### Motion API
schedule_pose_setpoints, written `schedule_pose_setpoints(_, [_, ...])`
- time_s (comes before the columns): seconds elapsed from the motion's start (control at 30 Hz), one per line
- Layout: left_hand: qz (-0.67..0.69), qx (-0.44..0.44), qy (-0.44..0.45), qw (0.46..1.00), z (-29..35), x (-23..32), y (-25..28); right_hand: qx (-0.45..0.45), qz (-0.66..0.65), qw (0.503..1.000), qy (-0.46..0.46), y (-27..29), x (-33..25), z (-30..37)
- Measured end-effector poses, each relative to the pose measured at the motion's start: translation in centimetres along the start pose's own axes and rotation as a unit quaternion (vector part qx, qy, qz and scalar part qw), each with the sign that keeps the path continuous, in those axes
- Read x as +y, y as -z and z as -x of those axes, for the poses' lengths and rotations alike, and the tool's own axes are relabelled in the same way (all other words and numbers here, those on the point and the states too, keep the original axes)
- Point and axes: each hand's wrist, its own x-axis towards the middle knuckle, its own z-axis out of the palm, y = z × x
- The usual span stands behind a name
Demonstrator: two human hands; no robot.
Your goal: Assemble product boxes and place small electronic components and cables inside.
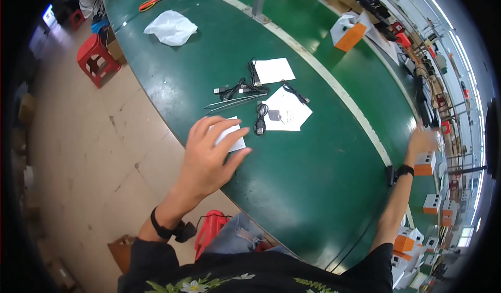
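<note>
My left hand [206, 152] is over the near edge of the green table, its fingers spread and curved above a small white card [236, 140] that they partly hide. Whether the fingertips touch the card I cannot tell. Stretched far out to the right, my right hand [421, 140] is smeared by motion near a white and orange box [425, 163]. Just beyond my left hand lie metal tweezers [229, 103], bundled black USB cables [242, 88] and another coiled cable [260, 120]. White printed leaflets [288, 113] and a blank white sheet [275, 70] lie among them.
A crumpled white bag [171, 28] and orange-handled scissors [152, 3] lie at the far left of the table [313, 188]. Beyond a pale strip stands an orange and white box [348, 34]. More boxes [432, 203] line the right side. A red stool [96, 58] stands on the floor.
</note>
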Motion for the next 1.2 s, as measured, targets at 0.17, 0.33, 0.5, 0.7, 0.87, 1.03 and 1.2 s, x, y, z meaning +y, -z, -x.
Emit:
schedule_pose_setpoints(0.17, [-0.106,-0.077,-0.088,0.987,-6.2,1.4,-5.8,-0.148,-0.508,0.841,0.109,12.4,-30.5,4.8])
schedule_pose_setpoints(0.33, [-0.141,-0.167,-0.026,0.976,-7.9,1.6,-8.5,-0.254,-0.488,0.831,-0.077,16.4,-39.6,7.8])
schedule_pose_setpoints(0.5, [-0.158,-0.244,-0.015,0.957,-9.0,2.8,-7.2,-0.219,-0.465,0.854,-0.075,14.4,-33.3,6.1])
schedule_pose_setpoints(0.7, [-0.176,-0.266,0.015,0.948,-11.0,1.6,-7.1,-0.221,-0.671,0.701,0.103,22.1,-14.6,12.6])
schedule_pose_setpoints(0.87, [-0.161,-0.305,0.014,0.939,-13.0,1.7,-6.8,-0.366,-0.678,0.635,0.050,35.4,-0.3,24.1])
schedule_pose_setpoints(1.03, [-0.107,-0.215,-0.065,0.969,-11.0,3.7,-6.2,-0.354,-0.699,0.622,-0.009,37.5,7.5,31.4])
schedule_pose_setpoints(1.2, [0.249,-0.149,0.082,0.953,-5.0,10.1,-1.3,-0.191,-0.501,0.820,0.199,40.9,13.3,29.1])
